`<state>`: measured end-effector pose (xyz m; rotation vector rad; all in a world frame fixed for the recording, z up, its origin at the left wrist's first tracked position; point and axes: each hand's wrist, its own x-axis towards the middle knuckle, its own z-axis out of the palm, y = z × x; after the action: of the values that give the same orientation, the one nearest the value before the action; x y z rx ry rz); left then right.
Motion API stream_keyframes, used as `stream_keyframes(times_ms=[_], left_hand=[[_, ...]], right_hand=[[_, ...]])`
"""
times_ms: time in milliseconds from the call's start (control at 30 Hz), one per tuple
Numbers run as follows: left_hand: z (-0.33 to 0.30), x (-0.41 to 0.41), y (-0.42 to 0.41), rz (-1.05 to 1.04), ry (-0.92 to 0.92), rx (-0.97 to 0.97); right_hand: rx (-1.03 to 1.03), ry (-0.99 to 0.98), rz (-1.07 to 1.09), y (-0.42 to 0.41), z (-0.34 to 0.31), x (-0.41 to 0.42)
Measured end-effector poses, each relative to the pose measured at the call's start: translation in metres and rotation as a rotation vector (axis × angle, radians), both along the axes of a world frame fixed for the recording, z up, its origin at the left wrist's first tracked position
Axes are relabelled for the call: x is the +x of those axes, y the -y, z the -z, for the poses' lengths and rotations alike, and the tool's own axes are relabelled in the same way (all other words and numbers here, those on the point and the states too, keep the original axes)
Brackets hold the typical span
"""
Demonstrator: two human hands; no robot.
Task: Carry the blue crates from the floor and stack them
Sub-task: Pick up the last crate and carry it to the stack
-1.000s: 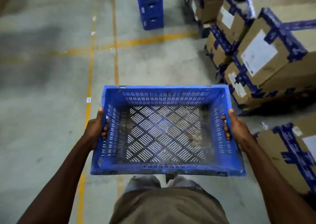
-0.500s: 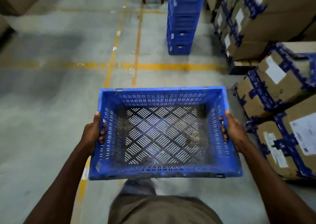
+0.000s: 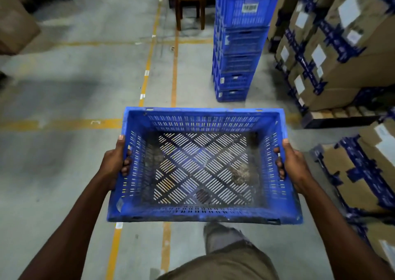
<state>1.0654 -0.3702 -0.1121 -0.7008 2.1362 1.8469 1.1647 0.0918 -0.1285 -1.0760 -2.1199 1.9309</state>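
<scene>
Blue crate (image 3: 203, 164) is off the floor, held level in front of the person at roughly waist height, open side up. Left hand (image 3: 114, 164) grips the left short wall: thumb lies over the top rim, fingers (image 3: 126, 165) curl in through the handle slot and show on the inside of the wall. Right hand (image 3: 294, 165) mirrors it on the right short wall, thumb on the rim, fingers curled through the slot. Both hands closed around the crate walls, nothing else in them. Crate is empty apart from dirt patches on the slotted lattice base; floor (image 3: 64, 162) shows through the slots. Stack of blue crates (image 3: 237, 44) stands on the floor ahead and slightly right, well apart from the carried crate; five crates visible in it, top one carries a barcode label (image 3: 249, 7). Taped cardboard boxes (image 3: 333, 51) with white labels piled to the right of the stack, on a pallet; more boxes at lower right, near the right forearm. Wooden chair (image 3: 189, 1) just left of the stack, at the far end. Yellow floor lines (image 3: 147, 66) run ahead and across under the crate. Person's leg (image 3: 222, 239) is visible below the crate's near edge.
</scene>
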Motion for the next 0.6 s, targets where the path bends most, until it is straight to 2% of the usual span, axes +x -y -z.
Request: stream_keyframes(times_ms=[133, 333, 600], left_hand=[[-0.006, -0.114, -0.016, 0.003, 0.007, -0.010], [-0.033, -0.279, -0.022, 0.006, 0.009, 0.005], [-0.035, -0.527, -0.007, 0.055, -0.025, 0.039]], right_hand=[[-0.013, 0.009, 0.013, -0.014, 0.004, -0.114], [-0.019, -0.001, -0.002, -0.020, -0.031, -0.282], [0.014, -0.054, 0.047, -0.002, -0.046, -0.504]])
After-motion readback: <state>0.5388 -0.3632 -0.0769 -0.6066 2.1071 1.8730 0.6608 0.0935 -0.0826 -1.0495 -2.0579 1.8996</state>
